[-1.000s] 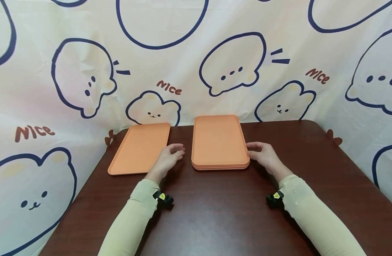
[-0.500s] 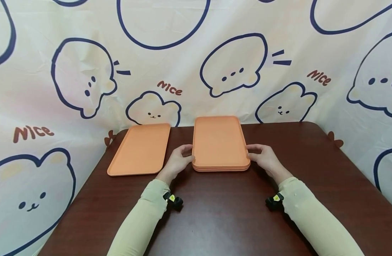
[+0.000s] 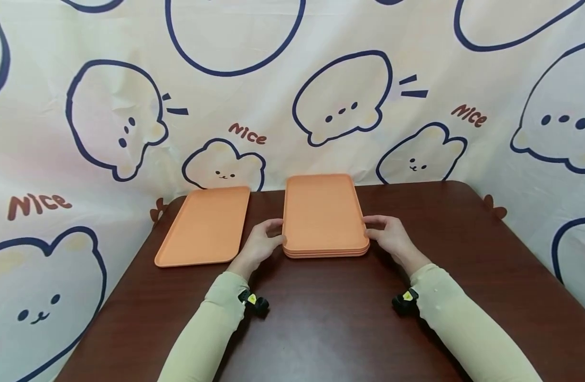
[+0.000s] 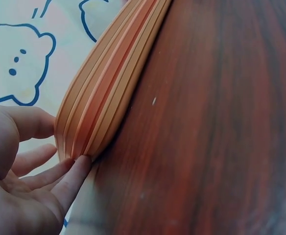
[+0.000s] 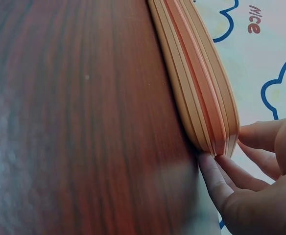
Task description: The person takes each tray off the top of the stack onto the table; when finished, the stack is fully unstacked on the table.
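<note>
Several thin orange trays form a stack [image 3: 326, 215] at the far middle of the table. At its left side my left hand [image 3: 260, 245] touches the edges, thumb at the top tray's rim. In the left wrist view the fingertips [image 4: 86, 159] spread down to the lower trays. My right hand [image 3: 392, 237] mirrors this on the opposite side. The right wrist view shows that thumb at the upper rim and fairly straight fingers [image 5: 241, 176] against the lower edges. To the left lies a single orange tray [image 3: 204, 225], apart from the stack.
The dark brown table [image 3: 321, 318] ends close behind the trays. A cloth [image 3: 340, 32] with bear drawings hangs around its back and sides.
My left hand has moved right, away from the single tray, and now touches the stack's left side. My right hand stays at the right side. The view has shifted slightly.
</note>
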Motion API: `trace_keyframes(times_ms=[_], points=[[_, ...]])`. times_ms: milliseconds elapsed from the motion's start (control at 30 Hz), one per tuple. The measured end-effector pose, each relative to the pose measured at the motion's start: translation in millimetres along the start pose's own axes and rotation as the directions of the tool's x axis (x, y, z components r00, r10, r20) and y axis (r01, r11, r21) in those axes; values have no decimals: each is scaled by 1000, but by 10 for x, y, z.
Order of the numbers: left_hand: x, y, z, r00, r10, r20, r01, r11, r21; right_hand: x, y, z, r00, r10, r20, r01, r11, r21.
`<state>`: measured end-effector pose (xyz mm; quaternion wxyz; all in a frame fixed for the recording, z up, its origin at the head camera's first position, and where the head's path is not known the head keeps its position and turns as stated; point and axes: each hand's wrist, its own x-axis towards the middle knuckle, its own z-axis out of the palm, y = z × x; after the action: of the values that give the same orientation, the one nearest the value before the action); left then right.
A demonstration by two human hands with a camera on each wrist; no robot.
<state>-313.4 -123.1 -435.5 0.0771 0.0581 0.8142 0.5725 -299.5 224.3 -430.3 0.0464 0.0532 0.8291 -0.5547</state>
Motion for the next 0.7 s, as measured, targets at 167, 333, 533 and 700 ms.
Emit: trace_keyframes(times_ms=[167,333,533,700], points=[[-24,-11,-9,1000,-5,-12,5,1000,11,12,16,29,1000,-7,0,7,1000,10],[-1,-19,-19,1000,-7,-13,8,999,43,24,24,38,1000,0,-10,0,1000,14],[2,-43,-79,1000,-10,-26,12,998,56,40,3,90,1000,-19,-4,19,1000,-5],[-8,-65,-136,1000,-14,-24,15,998,59,27,-22,145,1000,-25,1,25,1000,-14]])
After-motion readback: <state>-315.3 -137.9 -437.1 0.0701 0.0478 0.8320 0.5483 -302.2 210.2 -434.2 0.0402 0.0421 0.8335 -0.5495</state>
